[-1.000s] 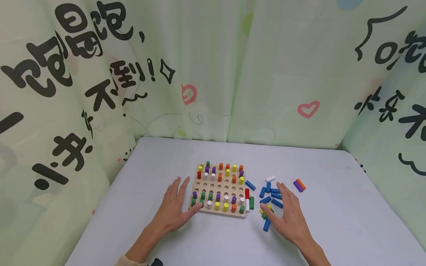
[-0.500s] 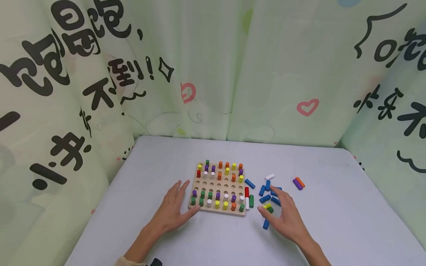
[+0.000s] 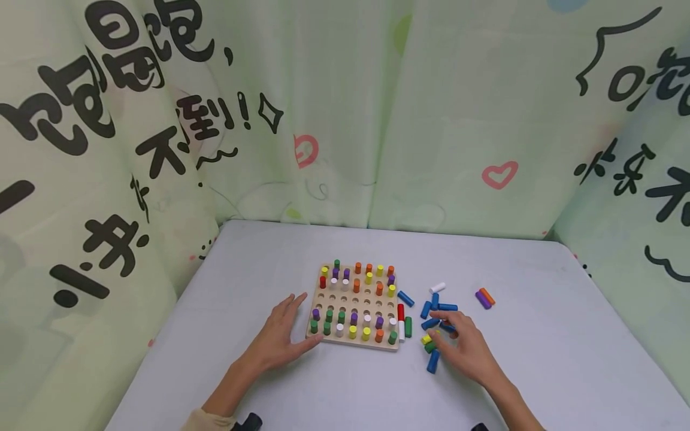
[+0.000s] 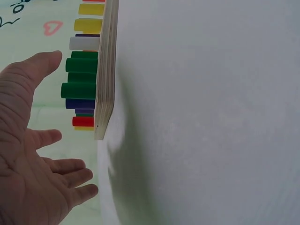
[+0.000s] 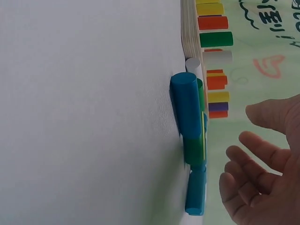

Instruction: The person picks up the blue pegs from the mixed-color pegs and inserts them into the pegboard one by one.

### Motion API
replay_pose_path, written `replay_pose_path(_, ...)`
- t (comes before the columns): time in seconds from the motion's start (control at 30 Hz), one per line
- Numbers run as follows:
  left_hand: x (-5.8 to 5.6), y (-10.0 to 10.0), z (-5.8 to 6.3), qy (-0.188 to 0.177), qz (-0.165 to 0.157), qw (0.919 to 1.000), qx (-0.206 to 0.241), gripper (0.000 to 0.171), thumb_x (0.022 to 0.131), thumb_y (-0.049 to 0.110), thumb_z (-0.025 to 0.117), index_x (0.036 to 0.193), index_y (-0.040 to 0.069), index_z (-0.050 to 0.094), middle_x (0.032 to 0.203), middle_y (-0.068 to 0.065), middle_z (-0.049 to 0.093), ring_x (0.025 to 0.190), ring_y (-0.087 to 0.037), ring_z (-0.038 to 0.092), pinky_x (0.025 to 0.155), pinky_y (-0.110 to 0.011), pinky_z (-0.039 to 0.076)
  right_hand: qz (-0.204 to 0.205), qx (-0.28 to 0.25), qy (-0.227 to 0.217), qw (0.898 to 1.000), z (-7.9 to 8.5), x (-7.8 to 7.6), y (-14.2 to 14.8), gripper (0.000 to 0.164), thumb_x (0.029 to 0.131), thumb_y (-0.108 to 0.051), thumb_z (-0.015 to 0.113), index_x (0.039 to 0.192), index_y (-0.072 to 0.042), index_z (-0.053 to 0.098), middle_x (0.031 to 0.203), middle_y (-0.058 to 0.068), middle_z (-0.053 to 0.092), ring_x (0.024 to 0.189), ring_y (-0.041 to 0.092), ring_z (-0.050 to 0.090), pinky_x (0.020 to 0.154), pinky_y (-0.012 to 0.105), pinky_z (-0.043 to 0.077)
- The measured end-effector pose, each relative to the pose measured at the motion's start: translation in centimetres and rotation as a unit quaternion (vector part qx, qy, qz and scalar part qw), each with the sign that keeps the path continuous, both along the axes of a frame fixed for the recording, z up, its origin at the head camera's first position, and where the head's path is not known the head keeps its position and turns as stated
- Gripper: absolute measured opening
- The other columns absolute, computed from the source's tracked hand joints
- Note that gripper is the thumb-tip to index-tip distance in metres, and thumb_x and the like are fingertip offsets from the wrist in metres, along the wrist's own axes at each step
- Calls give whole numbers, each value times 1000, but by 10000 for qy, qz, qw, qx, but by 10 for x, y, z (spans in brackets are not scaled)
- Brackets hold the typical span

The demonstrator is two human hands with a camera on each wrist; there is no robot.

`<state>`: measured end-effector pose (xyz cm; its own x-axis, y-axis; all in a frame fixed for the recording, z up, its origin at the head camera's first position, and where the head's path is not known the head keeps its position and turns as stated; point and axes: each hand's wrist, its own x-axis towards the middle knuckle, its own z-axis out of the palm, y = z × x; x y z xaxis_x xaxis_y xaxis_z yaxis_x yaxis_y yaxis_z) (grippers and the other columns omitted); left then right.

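Pale green curtains (image 3: 431, 120) behind a white table (image 3: 269, 251); on it I see the pegboard (image 3: 349, 307), pegs (image 3: 357, 286) upright in its holes. Left hand (image 3: 277, 338) is beside the board's left side, fingers spread; right hand (image 3: 468, 350) is over loose pegs (image 3: 429, 324) at the board's right, thumb and fingers apart, contact hard to judge.

Pegboard (image 3: 349, 306) left; loose pegs (image 3: 433, 361) right

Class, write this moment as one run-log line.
left hand: empty, beside pegboard; right hand: empty, near loose pegs; pegboard: partly filled
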<state>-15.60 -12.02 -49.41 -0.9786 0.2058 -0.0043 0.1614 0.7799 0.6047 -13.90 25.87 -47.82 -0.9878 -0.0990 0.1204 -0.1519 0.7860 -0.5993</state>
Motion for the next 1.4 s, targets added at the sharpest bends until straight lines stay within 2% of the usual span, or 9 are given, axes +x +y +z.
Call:
replay_pose_path(0.23, -7, 2, 1, -136, -10, 9999, 27, 97, 83, 57, 78, 159, 16, 34, 162, -22, 32, 147, -43, 34, 109, -65, 38, 214, 129, 37, 9997, -2, -10, 6, 25, 94, -3, 71, 118, -9, 71, 119, 7, 69, 112, 28, 58, 90, 44, 54)
replay_pose_path(0.47, -13, 4, 1, -186, -16, 9998, -42, 97, 81, 55, 80, 157, 15, 36, 161, -22, 33, 148, -42, 34, 110, -63, 38, 287, 220, -18, 9993, -2, -18, 11, 21, 93, 0, 71, 111, -11, 73, 115, 6, 71, 102, 23, 55, 81, 31, 50)
replay_pose_path(0.8, -17, 5, -3, -314, -102, 9994, -103, 94, 81, 50, 83, 155, 13, 39, 159, -24, 36, 146, -43, 35, 110, -62, 38, 401, 175, -216, 9988, -4, -25, 15, 20, 92, 3, 71, 107, -9, 74, 113, 8, 71, 102, 26, 55, 89, 47, 50)
replay_pose_path(1.2, -17, 7, -7, -356, -140, 9992, -62, 89, 82, 45, 84, 153, 11, 42, 157, -25, 38, 145, -43, 37, 109, -62, 39, 804, 398, -60, 9959, -5, -36, 18, 21, 91, 7, 69, 106, -8, 74, 106, 4, 71, 102, 25, 56, 92, 50, 48)
replay_pose_path(1.4, -17, 8, -8, -332, -123, 9993, -101, 87, 82, 44, 84, 152, 11, 44, 156, -26, 39, 144, -44, 38, 110, -62, 39, 862, 492, -178, 9949, -5, -40, 18, 21, 91, 6, 69, 104, -9, 74, 106, 4, 71, 103, 26, 56, 93, 51, 49)
